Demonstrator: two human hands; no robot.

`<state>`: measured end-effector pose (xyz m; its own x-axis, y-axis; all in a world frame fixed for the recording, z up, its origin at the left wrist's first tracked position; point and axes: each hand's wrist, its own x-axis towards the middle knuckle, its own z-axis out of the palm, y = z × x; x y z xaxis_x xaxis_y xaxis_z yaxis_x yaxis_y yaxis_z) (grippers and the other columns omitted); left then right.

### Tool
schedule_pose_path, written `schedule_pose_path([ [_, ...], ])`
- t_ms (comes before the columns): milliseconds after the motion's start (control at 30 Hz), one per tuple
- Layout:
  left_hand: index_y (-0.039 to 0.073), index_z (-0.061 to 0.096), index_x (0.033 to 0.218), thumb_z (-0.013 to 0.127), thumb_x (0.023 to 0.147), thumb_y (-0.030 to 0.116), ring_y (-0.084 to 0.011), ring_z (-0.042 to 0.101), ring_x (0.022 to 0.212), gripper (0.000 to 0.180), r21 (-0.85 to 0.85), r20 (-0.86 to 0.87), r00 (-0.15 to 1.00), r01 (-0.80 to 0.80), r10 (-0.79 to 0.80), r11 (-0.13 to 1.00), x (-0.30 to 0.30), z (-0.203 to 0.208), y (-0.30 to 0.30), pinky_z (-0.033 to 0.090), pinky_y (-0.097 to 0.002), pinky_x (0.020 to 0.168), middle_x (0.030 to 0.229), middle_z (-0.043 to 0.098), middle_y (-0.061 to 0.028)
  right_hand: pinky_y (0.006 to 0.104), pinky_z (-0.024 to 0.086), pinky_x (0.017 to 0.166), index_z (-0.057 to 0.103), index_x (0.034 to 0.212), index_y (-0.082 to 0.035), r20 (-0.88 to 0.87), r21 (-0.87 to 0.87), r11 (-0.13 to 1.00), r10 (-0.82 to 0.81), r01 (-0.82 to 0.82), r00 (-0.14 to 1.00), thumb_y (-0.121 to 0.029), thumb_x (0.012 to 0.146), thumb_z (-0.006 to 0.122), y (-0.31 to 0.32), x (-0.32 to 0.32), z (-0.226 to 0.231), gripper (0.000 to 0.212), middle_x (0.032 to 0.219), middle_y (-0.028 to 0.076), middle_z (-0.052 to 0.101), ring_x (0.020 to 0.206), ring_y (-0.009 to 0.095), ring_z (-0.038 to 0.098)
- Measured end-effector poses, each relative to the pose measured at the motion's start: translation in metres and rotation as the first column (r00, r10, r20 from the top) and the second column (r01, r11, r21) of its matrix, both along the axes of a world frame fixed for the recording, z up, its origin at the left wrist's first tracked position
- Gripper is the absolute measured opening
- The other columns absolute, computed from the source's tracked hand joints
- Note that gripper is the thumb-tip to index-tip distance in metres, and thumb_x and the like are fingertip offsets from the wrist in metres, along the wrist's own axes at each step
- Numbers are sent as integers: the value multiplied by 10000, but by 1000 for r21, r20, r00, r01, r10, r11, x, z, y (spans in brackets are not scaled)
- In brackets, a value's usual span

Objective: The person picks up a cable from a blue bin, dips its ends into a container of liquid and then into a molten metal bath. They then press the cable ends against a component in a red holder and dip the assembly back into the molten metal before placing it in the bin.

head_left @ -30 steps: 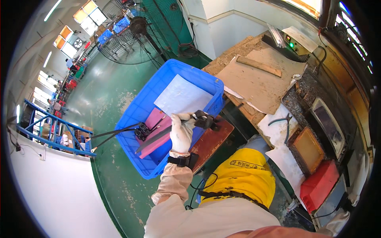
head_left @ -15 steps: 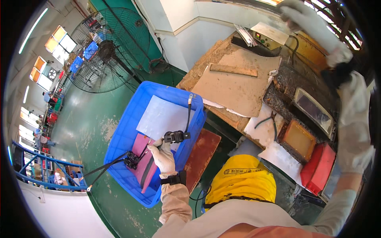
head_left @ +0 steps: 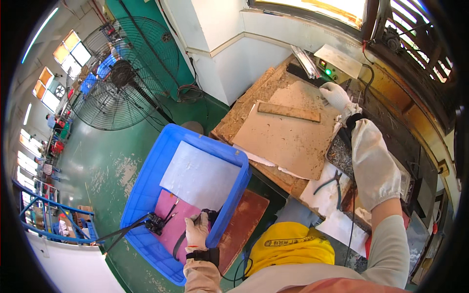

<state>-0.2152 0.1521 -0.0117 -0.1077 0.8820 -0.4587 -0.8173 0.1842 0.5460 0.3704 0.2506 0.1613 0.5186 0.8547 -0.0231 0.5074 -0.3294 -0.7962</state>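
Note:
My gloved left hand (head_left: pixel 197 231) is over the right side of a blue plastic bin (head_left: pixel 172 133), fingers closed on a black plastic part (head_left: pixel 212 215) that the hand mostly hides. Left of it, a similar black part (head_left: pixel 155 223) with black leads and metal end lugs lies in the bin. Those leads run out over the left rim. Under them are a pink sheet (head_left: pixel 181 211) and a white sheet (head_left: pixel 199 172). My gloved right hand (head_left: pixel 336 96) is low over the workbench, at the far right corner of a brown board (head_left: pixel 278 132). Its fingers are curled together; anything between them is hidden.
A wooden strip (head_left: pixel 289 112) lies on the board. Behind stand metal rods (head_left: pixel 305 61) and a control box with a green light (head_left: pixel 329 72). Pliers (head_left: pixel 337 188) rest near the bench front. A large fan (head_left: pixel 122 73) stands beyond the bin; a yellow cover (head_left: pixel 295 244) is before me.
My right hand has come down from the upper right to the bench by the board. My left hand has moved nearer to me, lowering the black part against the bin's right side.

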Motion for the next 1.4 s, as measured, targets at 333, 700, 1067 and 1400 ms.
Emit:
schedule_pose_path([
  [333,44,505,1135,504,889,323,-255,543,992,372,-662,-395,-846,532,357,528,41,80,5,441,-392,832,1064,565,-95,323,501,606,599,1017,3,269,-9,992,-119,126,956,-259,810,535,58,88,-34,340,775,131,638,629,193,626],
  [700,102,592,1073,604,792,272,-312,599,889,328,-559,-806,-503,471,-312,683,90,84,2,469,-401,763,952,624,-125,429,476,726,639,888,-23,612,18,968,-209,251,762,-265,802,482,109,141,-80,301,795,213,631,786,359,618],
  [1067,122,619,998,633,726,181,-290,601,865,279,-517,-822,-503,460,-269,722,103,99,12,480,-381,742,923,632,-77,443,468,796,653,874,-16,688,-63,973,-119,222,715,-248,807,495,156,190,-135,289,902,229,622,885,374,594],
  [1400,86,573,1101,622,760,204,-312,591,926,364,-566,-808,-487,486,-331,666,103,98,12,467,-374,806,991,614,-134,436,486,709,603,794,67,729,-319,933,130,165,672,-285,770,532,155,199,-120,360,804,270,607,775,400,607],
])
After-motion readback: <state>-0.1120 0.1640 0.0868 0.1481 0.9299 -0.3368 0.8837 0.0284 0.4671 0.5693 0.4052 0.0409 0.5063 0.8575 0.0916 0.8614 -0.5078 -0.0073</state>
